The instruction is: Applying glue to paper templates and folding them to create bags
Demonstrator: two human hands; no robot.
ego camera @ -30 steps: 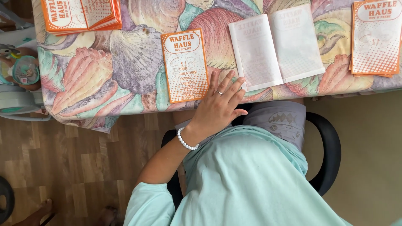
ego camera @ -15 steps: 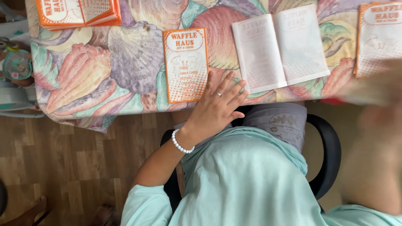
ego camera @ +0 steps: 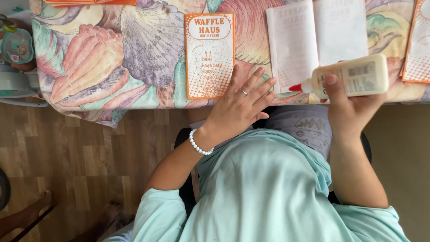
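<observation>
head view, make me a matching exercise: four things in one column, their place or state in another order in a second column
Things
1. white glue bottle with red tip
2. orange and white printed card
3. open white booklet
4. white bead bracelet

Places or states
A. lying flat on the shell-patterned tablecloth, just left of the left hand
B. worn around the left wrist
C. held on its side in the right hand, tip pointing left
D. lying spread open on the table beyond the bottle

Pairs: 1-C, 2-A, 3-D, 4-B
</observation>
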